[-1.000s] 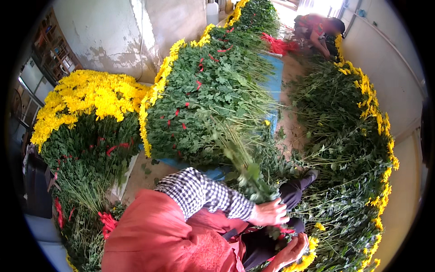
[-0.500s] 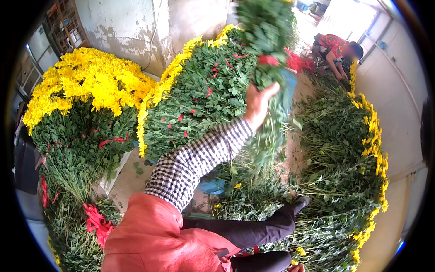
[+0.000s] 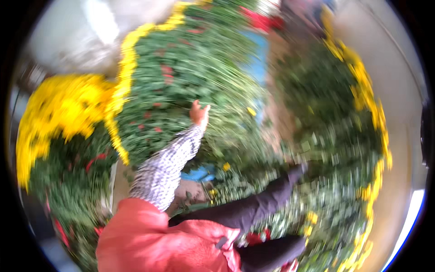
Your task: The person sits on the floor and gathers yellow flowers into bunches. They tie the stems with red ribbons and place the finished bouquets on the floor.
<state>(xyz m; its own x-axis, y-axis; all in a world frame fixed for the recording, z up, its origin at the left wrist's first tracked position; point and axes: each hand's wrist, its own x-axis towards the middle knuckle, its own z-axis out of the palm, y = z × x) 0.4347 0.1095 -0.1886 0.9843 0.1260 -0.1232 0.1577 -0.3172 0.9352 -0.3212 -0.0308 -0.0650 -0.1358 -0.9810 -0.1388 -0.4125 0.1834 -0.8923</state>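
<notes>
My left hand, in a checked sleeve, reaches out over a heap of yellow chrysanthemum bunches. Its fingers look apart, with nothing in them, though motion smears them. The bunches lie with their yellow heads along the left and far side, leafy stems toward the right, and red ties among the leaves. Only a small part of my right hand shows at the lower edge, beside my knee; its fingers are mostly cut off. Loose chrysanthemum stems lie around my outstretched leg.
Upright chrysanthemums stand at the left. A long row of flowers runs along the right wall. Blue sheeting and a strip of floor lie between the heaps. A blurred person is at the far right.
My left hand has come down leftward from a raised chrysanthemum bunch with a red tie and has let it go. The view has shifted and blurred.
</notes>
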